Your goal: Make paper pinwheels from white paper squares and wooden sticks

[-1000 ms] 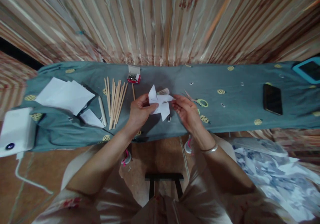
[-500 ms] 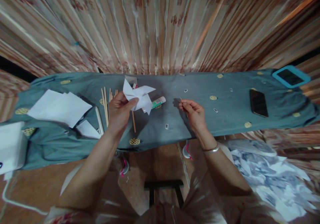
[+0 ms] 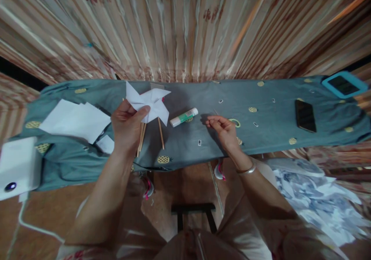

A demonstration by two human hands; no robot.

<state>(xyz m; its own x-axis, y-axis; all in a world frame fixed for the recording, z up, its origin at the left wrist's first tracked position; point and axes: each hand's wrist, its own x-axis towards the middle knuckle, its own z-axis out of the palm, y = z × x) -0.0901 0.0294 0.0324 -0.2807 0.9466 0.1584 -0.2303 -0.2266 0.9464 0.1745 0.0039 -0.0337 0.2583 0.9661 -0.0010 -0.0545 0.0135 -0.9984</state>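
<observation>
A white paper pinwheel is pinched between the thumb and fingers of my left hand, raised over the left middle of the cloth-covered table. My right hand is closed in a pinch on a thin pin-like piece, too small to make out well. Between the hands lies a green and white glue stick. Wooden sticks lie below the pinwheel, partly hidden by it and my left hand. A pale green ring, perhaps scissors handles, shows just behind my right hand.
White paper sheets lie at the left, with a white device and its cable at the left edge. A black phone and a blue-framed device lie at the right. Crumpled paper fills a container below the table's right side.
My left hand has moved left and slightly up with the pinwheel, uncovering more of the glue stick. The green ring has come into sight by my right hand. The view has shifted slightly.
</observation>
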